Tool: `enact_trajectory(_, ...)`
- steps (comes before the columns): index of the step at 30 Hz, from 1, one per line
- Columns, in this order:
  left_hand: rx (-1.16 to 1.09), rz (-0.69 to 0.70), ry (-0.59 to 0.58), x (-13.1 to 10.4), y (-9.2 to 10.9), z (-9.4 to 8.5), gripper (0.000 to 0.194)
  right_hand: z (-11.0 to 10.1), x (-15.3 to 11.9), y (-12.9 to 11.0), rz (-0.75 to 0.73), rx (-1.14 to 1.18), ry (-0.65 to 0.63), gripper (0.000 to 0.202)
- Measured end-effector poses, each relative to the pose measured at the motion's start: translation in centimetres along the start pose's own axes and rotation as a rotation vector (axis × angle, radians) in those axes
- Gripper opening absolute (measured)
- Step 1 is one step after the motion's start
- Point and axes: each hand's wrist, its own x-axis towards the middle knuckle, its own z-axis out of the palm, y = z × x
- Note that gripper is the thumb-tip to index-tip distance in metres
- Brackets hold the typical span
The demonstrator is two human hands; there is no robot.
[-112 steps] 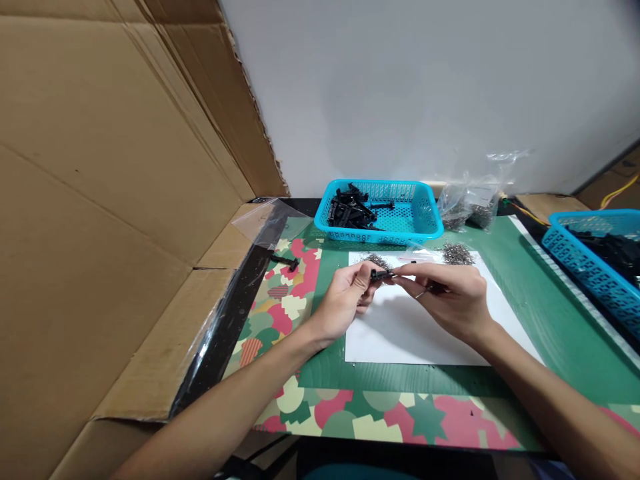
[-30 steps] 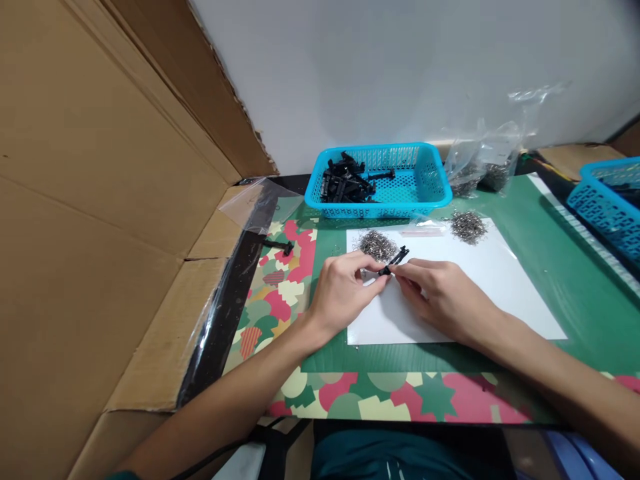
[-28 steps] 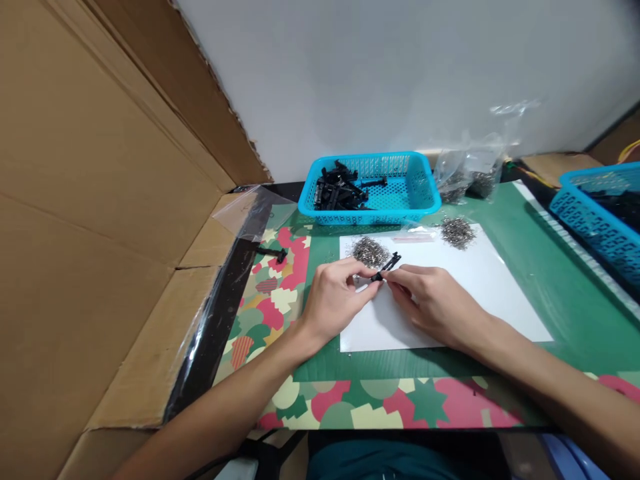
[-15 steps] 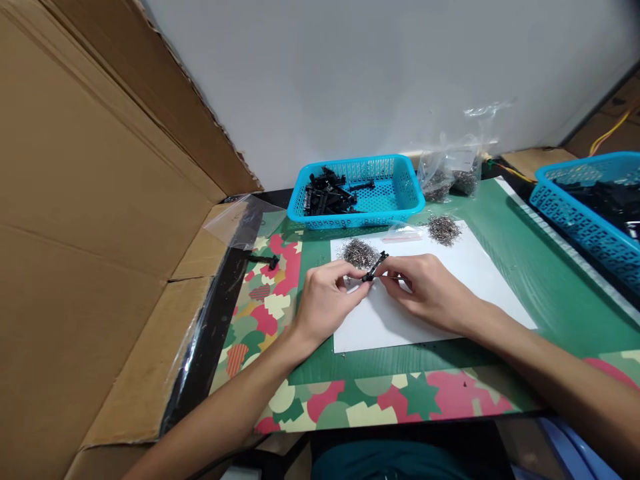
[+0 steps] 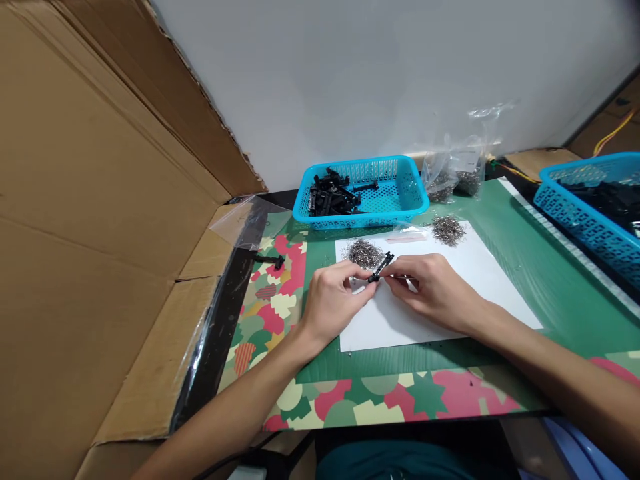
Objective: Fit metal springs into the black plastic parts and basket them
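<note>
A slim black plastic part (image 5: 384, 266) is pinched at its lower end between the thumb and fingers of my left hand (image 5: 334, 297). It tilts up to the right above a sheet of white paper (image 5: 380, 327). My right hand (image 5: 434, 288) is closed beside it, fingertips at the part's right side. A thin metal tool (image 5: 407, 277) shows partly between those fingers; most of it is hidden. Just behind the part lies a pile of small metal pieces (image 5: 364, 253), and a second pile of metal pieces (image 5: 449, 230) rests farther right on the paper.
A blue basket (image 5: 361, 223) with black parts stands at the back, another blue basket (image 5: 590, 220) at right. Clear bags (image 5: 455, 177) of metal pieces stand between them. One black part (image 5: 270, 260) lies on the left. Cardboard (image 5: 100, 220) walls the left side.
The whole view has shifted slightly, so everything sits a little farther right. Both hands keep their hold, and the black part's upper end now shows a bit more.
</note>
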Motion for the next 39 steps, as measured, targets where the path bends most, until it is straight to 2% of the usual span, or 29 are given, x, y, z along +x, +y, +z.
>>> enact_trajectory(18, -0.015, 0.021, 0.018, 0.0, 0.1, 0.2, 0.010, 0.4, 0.0, 0.2, 0.033, 0.057, 0.008, 0.020)
enact_trajectory(29, 0.048, 0.033, 0.013, 0.1, 0.3, 0.2, 0.010, 0.7, 0.2, -0.8, 0.080, 0.011, 0.027, 0.023)
enact_trajectory(36, 0.066, 0.058, 0.007, 0.1, 0.3, 0.2, 0.008, -0.4, 0.4, 0.2, 0.104, 0.004, 0.201, 0.022)
enact_trajectory(39, 0.081, 0.058, 0.003, 0.0, 0.4, 0.1, 0.009, -1.0, 0.3, 0.6, 0.118, -0.021, 0.236, 0.016)
